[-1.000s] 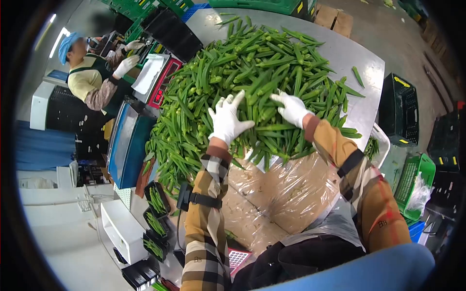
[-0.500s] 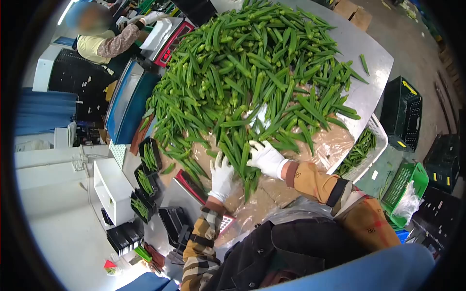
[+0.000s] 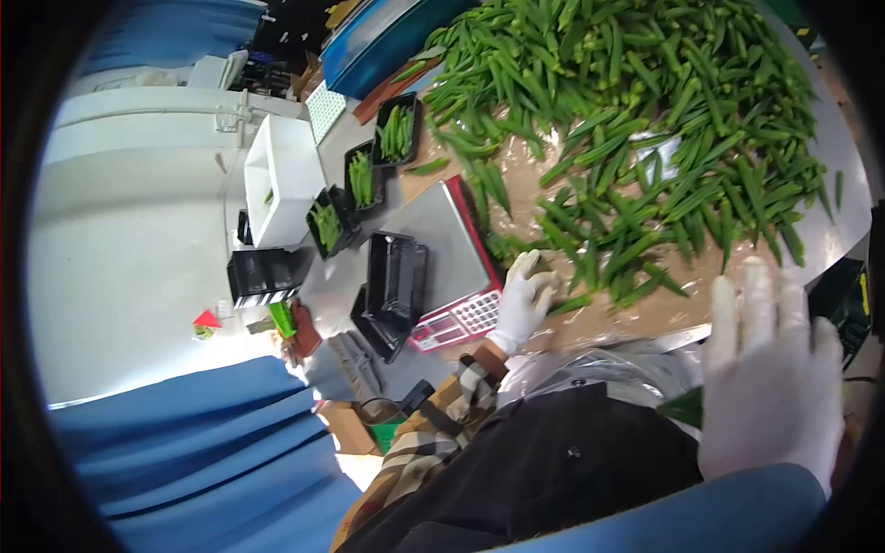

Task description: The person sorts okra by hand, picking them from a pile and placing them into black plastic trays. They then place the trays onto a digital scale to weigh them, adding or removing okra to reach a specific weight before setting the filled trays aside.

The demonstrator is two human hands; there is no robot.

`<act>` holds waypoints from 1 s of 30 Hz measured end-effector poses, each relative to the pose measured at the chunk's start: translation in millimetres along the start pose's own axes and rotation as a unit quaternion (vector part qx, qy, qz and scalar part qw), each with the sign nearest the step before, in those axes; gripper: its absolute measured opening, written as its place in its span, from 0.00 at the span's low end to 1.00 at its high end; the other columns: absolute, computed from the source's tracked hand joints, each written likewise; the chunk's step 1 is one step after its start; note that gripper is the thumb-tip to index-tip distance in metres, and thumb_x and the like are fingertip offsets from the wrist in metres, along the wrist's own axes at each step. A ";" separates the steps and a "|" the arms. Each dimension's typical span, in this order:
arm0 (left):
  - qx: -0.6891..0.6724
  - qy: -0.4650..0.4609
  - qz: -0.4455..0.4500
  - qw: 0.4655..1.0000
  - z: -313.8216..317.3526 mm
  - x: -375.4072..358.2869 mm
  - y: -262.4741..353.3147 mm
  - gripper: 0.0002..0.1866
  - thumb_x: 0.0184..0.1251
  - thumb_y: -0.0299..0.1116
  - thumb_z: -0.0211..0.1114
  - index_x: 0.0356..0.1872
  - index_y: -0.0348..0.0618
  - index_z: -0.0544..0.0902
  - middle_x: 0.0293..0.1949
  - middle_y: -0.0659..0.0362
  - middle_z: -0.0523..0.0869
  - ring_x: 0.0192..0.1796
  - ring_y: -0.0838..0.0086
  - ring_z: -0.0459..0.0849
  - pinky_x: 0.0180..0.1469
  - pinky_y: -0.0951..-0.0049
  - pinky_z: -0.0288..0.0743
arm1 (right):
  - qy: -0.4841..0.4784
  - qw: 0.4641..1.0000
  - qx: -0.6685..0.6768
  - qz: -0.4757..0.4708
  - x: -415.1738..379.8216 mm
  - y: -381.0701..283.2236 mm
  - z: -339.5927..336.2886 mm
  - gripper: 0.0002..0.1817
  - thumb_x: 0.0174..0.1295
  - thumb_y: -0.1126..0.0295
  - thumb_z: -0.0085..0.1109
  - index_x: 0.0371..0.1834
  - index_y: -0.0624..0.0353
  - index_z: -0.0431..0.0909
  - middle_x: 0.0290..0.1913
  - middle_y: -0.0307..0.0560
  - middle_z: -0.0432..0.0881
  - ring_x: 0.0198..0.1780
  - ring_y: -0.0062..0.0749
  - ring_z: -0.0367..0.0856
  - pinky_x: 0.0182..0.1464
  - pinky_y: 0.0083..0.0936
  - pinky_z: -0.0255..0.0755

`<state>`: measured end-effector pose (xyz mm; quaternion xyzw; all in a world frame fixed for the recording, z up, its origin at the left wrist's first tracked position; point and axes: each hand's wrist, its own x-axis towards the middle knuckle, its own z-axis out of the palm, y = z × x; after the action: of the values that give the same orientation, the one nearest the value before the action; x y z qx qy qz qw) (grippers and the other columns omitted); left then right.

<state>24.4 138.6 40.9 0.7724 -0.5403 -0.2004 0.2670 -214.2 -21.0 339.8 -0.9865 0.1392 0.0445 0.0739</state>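
Observation:
A large heap of green okra [image 3: 701, 111] covers the far part of the table. My left hand [image 3: 524, 309], in a white glove, rests at the heap's near edge with its fingers slightly bent and apart, close to a single okra pod [image 3: 570, 305]. Just left of that hand lies a red weighing scale [image 3: 442, 244] with a bare grey plate and a white keypad. My right hand [image 3: 770, 378], also gloved, is raised close to the camera with fingers spread and nothing in it.
Black trays holding okra [image 3: 324, 226] stand in a row beyond the scale. Black trays without okra [image 3: 396, 276] lie beside it. At the left are a white box [image 3: 286, 175] and a stack of black trays [image 3: 263, 276]. A blue curtain [image 3: 203, 442] hangs at lower left.
The view has swung left, bringing the scale and trays nearer the middle. My right hand has left the okra and risen towards the camera; my left hand is now beside the scale's keypad.

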 end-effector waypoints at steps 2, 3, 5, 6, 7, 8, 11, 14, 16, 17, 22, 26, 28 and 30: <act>-0.010 0.018 -0.025 0.999 -7.1 -2.3 -1.3 0.12 0.61 0.26 0.66 0.46 0.43 0.86 0.65 0.43 0.74 0.67 0.47 0.71 0.70 0.57 0.64 | 0.006 0.997 0.058 -0.054 7.2 -11.9 -13.1 0.14 0.55 0.70 0.56 0.44 0.61 0.80 0.47 0.59 0.82 0.40 0.47 0.84 0.40 0.40 0.74; -0.025 0.021 -0.043 0.999 -8.4 -2.8 -3.5 0.12 0.61 0.24 0.66 0.47 0.43 0.86 0.65 0.43 0.74 0.66 0.50 0.73 0.69 0.59 0.66 | 0.006 0.993 0.086 -0.076 12.0 -15.1 -16.6 0.13 0.55 0.70 0.56 0.42 0.61 0.79 0.45 0.59 0.82 0.39 0.47 0.84 0.39 0.39 0.74; 0.001 0.059 -0.033 0.998 -13.4 0.2 -5.2 0.13 0.62 0.22 0.64 0.47 0.43 0.86 0.63 0.45 0.77 0.61 0.56 0.79 0.63 0.65 0.72 | 0.009 0.986 0.123 -0.110 17.3 -22.7 -23.4 0.11 0.54 0.70 0.57 0.40 0.61 0.79 0.42 0.58 0.81 0.38 0.48 0.84 0.38 0.39 0.75; -0.013 0.069 -0.022 0.997 -13.5 1.9 -4.6 0.13 0.61 0.22 0.64 0.47 0.43 0.86 0.61 0.45 0.78 0.61 0.55 0.78 0.64 0.63 0.71 | 0.010 0.982 0.141 -0.122 19.7 -25.1 -24.4 0.11 0.53 0.70 0.57 0.39 0.61 0.79 0.41 0.58 0.81 0.37 0.48 0.84 0.38 0.39 0.75; -0.026 0.080 -0.013 0.996 -13.2 6.3 -5.2 0.13 0.61 0.22 0.64 0.47 0.42 0.86 0.60 0.46 0.78 0.62 0.54 0.77 0.66 0.62 0.70 | 0.009 0.979 0.157 -0.131 21.2 -27.2 -26.0 0.10 0.53 0.70 0.57 0.37 0.61 0.78 0.39 0.58 0.81 0.36 0.48 0.84 0.37 0.39 0.75; -0.037 0.089 -0.004 0.995 -16.5 13.2 -1.9 0.12 0.61 0.22 0.64 0.46 0.42 0.86 0.59 0.46 0.79 0.63 0.52 0.76 0.67 0.60 0.68 | 0.010 0.975 0.174 -0.136 23.6 -27.3 -27.6 0.09 0.52 0.70 0.58 0.36 0.61 0.78 0.38 0.57 0.81 0.36 0.49 0.84 0.37 0.38 0.75; 0.010 0.084 0.088 0.993 -19.3 34.2 4.6 0.11 0.59 0.20 0.64 0.43 0.42 0.84 0.53 0.48 0.82 0.58 0.52 0.79 0.63 0.58 0.72 | 0.015 0.967 0.206 -0.147 22.6 -19.6 -30.8 0.08 0.51 0.70 0.59 0.32 0.61 0.78 0.33 0.57 0.80 0.34 0.50 0.84 0.36 0.38 0.75; -0.028 0.008 0.117 0.993 12.6 71.7 -27.3 0.13 0.57 0.20 0.62 0.44 0.43 0.82 0.53 0.49 0.82 0.59 0.52 0.78 0.64 0.55 0.71 | 0.000 0.970 0.211 -0.121 21.1 -6.8 -23.8 0.07 0.49 0.70 0.60 0.29 0.61 0.77 0.28 0.56 0.80 0.32 0.50 0.83 0.35 0.37 0.75; 0.086 0.017 0.242 0.966 3.2 86.1 -3.4 0.15 0.57 0.21 0.60 0.46 0.43 0.80 0.54 0.50 0.81 0.62 0.53 0.76 0.67 0.53 0.67 | -0.023 0.974 0.211 -0.084 20.5 12.1 -4.7 0.06 0.48 0.70 0.60 0.26 0.60 0.76 0.25 0.55 0.80 0.31 0.51 0.83 0.34 0.37 0.76; 0.186 0.010 0.235 0.954 2.5 84.9 10.2 0.15 0.58 0.22 0.58 0.47 0.43 0.80 0.55 0.50 0.81 0.64 0.53 0.74 0.69 0.51 0.64 | -0.035 0.978 0.195 -0.063 21.0 23.8 12.1 0.06 0.48 0.70 0.61 0.25 0.60 0.76 0.24 0.55 0.80 0.30 0.51 0.83 0.33 0.37 0.76; 0.358 -0.089 0.137 0.920 13.2 84.8 -2.1 0.13 0.61 0.28 0.56 0.47 0.44 0.79 0.48 0.50 0.79 0.57 0.54 0.76 0.69 0.48 0.61 | -0.041 0.987 0.150 0.047 13.8 62.9 148.3 0.07 0.49 0.72 0.61 0.31 0.60 0.82 0.27 0.56 0.82 0.33 0.53 0.84 0.36 0.43 0.77; 0.199 -0.084 0.067 0.974 14.1 45.2 8.9 0.14 0.58 0.29 0.63 0.47 0.42 0.78 0.42 0.50 0.79 0.53 0.53 0.75 0.64 0.55 0.67 | 0.016 0.954 0.254 0.158 58.7 76.6 205.3 0.09 0.57 0.64 0.63 0.37 0.54 0.84 0.31 0.55 0.85 0.37 0.53 0.85 0.41 0.44 0.78; 0.039 0.004 -0.008 0.999 10.4 32.7 19.4 0.14 0.65 0.30 0.64 0.49 0.38 0.77 0.43 0.49 0.82 0.51 0.52 0.79 0.58 0.61 0.72 | 0.096 0.934 0.266 0.218 102.9 76.9 233.5 0.12 0.56 0.62 0.67 0.39 0.55 0.85 0.30 0.55 0.84 0.35 0.53 0.84 0.39 0.43 0.78; -0.143 0.088 -0.105 0.980 7.3 20.6 22.6 0.14 0.68 0.31 0.63 0.51 0.37 0.76 0.44 0.48 0.83 0.49 0.52 0.82 0.55 0.63 0.74 | 0.124 0.925 0.258 0.250 144.9 73.7 251.6 0.15 0.59 0.54 0.65 0.39 0.53 0.85 0.30 0.54 0.85 0.35 0.52 0.85 0.39 0.44 0.78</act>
<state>10.5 111.5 49.1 0.7936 -0.3959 -0.2335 0.3988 -113.1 -90.1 66.4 -0.8640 0.3961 -0.0988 0.2946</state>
